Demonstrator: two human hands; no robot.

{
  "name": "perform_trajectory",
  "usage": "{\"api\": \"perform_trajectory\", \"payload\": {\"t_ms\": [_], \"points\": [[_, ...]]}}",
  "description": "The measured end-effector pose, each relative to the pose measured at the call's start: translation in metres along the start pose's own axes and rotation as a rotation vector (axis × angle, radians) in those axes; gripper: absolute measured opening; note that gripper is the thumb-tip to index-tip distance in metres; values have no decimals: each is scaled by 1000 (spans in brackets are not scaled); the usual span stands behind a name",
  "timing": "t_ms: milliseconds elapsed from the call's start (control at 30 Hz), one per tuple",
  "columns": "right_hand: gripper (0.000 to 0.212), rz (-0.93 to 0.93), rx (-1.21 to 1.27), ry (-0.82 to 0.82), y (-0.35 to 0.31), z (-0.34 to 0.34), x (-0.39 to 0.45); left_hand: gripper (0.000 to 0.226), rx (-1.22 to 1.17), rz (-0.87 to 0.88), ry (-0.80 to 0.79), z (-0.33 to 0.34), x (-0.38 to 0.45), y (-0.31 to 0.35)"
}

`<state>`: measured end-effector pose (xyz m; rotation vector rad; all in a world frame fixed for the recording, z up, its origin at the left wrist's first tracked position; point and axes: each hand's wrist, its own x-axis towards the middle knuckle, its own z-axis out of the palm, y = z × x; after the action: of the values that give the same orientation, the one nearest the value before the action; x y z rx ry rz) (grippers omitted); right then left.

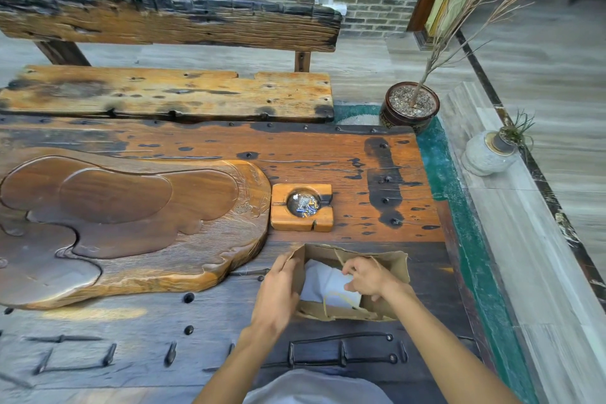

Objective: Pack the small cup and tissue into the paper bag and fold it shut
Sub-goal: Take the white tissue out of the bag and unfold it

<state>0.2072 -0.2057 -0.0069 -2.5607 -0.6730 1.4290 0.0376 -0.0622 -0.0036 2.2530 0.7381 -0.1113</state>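
Observation:
A brown paper bag (395, 267) stands open on the wooden table near its front right. White tissue (323, 284) fills the inside of the bag. My left hand (277, 293) grips the bag's left wall, thumb outside. My right hand (369, 275) is down inside the bag's mouth, fingers curled on the tissue. One string handle (337, 297) lies over the tissue near the front wall. The small cup is hidden; I cannot tell whether it is in the bag.
A square wooden ashtray (323, 221) with scraps in its bowl sits just behind the bag. A large carved wooden tea tray (196, 259) lies to the left. Beyond the table stands a wooden bench (164, 95). A potted dry branch (410, 108) stands at the far right corner.

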Motion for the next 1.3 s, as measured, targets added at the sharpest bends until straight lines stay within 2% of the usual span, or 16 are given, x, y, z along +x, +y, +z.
{"api": "perform_trajectory", "payload": {"t_ms": [33,100,233,467,500,600,633,667,767,933,1067,1200,1300], "points": [[38,47,-8,20,4,-1,0,73,-5,1,8,1,1,0],[48,132,-27,11,6,-3,-1,79,-14,-4,16,1,0,4],[94,119,-237,-79,7,2,0,78,-20,0,52,2,-3,12],[115,128,-334,-74,15,17,7,92,-36,-10,-21,2,-4,7],[113,124,-284,-68,16,17,3,99,-47,-17,-45,2,-4,7],[65,-43,-25,-11,23,17,-12,116,-47,-12,-88,4,-4,4],[61,-56,0,-6,22,15,-11,118,-45,-14,-93,5,-5,3],[65,-17,-2,-35,21,12,-9,119,-45,-15,-95,4,-6,3],[98,94,-170,-199,9,7,4,122,-53,-42,-117,0,-9,5],[84,115,-277,-250,2,10,22,120,-84,-20,-137,-1,-10,11],[87,87,-294,-267,-6,15,38,121,-112,-16,-148,-1,-7,13],[46,39,-315,-115,-14,20,49,120,-101,-1,-139,-3,-5,14],[39,38,-291,-70,-16,27,56,114,-107,-12,-137,-5,-5,14]]}}
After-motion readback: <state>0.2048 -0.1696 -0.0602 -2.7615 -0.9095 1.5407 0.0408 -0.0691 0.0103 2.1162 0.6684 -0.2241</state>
